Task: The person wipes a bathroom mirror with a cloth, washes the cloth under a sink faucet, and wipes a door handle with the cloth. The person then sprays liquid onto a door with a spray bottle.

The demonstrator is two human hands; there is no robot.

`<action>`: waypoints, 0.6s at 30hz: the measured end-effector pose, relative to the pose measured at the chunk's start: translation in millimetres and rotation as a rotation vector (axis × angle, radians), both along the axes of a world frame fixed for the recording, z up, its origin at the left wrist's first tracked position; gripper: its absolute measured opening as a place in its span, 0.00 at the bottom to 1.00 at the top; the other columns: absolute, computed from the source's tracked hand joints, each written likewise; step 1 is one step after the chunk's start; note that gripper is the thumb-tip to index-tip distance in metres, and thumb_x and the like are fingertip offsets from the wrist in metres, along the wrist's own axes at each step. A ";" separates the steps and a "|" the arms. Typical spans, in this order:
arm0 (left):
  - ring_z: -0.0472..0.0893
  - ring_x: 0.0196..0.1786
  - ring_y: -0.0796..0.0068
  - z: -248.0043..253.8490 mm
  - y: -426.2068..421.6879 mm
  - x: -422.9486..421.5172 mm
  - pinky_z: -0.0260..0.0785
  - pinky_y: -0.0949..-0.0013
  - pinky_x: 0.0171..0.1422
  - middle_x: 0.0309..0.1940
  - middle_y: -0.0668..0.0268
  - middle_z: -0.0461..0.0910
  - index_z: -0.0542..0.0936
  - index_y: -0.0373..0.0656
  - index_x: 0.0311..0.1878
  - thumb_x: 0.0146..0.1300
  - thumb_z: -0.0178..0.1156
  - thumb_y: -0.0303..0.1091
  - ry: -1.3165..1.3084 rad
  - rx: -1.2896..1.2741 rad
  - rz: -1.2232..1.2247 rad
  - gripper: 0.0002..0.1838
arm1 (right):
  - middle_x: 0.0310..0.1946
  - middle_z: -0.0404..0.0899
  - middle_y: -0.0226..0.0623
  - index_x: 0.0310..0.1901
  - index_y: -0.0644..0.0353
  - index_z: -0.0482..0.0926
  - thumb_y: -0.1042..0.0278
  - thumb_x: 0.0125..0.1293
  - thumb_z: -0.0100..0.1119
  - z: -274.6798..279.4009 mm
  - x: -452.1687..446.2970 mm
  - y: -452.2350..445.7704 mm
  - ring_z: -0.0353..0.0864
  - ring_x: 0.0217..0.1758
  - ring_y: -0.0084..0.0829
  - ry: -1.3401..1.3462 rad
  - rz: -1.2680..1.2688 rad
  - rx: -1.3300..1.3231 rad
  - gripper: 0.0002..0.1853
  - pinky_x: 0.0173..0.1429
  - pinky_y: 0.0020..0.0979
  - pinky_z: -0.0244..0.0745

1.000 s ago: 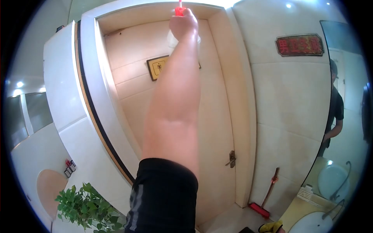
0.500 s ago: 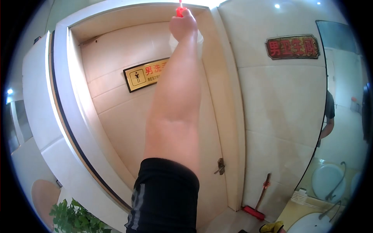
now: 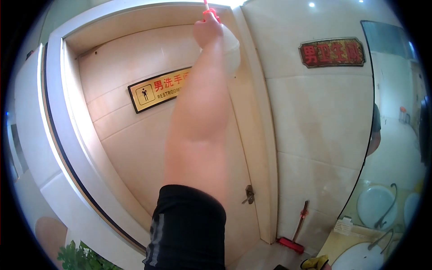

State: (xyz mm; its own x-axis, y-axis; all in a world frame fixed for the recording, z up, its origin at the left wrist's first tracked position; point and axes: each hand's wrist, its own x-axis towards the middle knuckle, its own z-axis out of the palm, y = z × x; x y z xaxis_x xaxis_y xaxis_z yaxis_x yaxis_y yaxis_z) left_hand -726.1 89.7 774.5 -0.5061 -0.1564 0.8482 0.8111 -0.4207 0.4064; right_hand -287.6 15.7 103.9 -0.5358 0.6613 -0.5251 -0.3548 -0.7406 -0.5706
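Note:
My left hand [image 3: 208, 30] is raised high at the top of the view, at the end of a stretched arm in a black sleeve. Its fingers are wrapped around the red trigger head of a spray bottle [image 3: 230, 50], whose translucent white body hangs behind the wrist. Behind the arm is a closed door [image 3: 135, 148] with a gold restroom sign [image 3: 155, 91], partly covered by the forearm. At the bottom edge, a sliver of my right hand [image 3: 326, 267] shows beside a yellow and dark cloth [image 3: 314, 262] that it grips; most of this hand is cut off.
A metal door handle [image 3: 249, 194] sits low on the door. A red broom [image 3: 291, 244] leans by the tiled wall, under a dark plaque [image 3: 332, 52]. To the right are a mirror [image 3: 396, 135] and a washbasin [image 3: 360, 258]. A green plant [image 3: 81, 257] stands lower left.
The view has shifted slightly, so the door, sign and plaque sit further left. More of the spray bottle shows beside my left wrist. Both hands keep their hold.

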 end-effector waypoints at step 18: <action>0.60 0.12 0.81 -94.2 -21.0 -40.4 0.49 0.73 0.17 0.13 0.75 0.65 0.74 0.47 0.34 0.68 0.44 0.48 -0.361 -0.147 -0.575 0.17 | 0.25 0.63 0.24 0.36 0.51 0.68 0.28 0.54 0.59 -30.7 7.6 -4.1 0.59 0.21 0.23 0.231 0.233 -0.024 0.31 0.23 0.29 0.55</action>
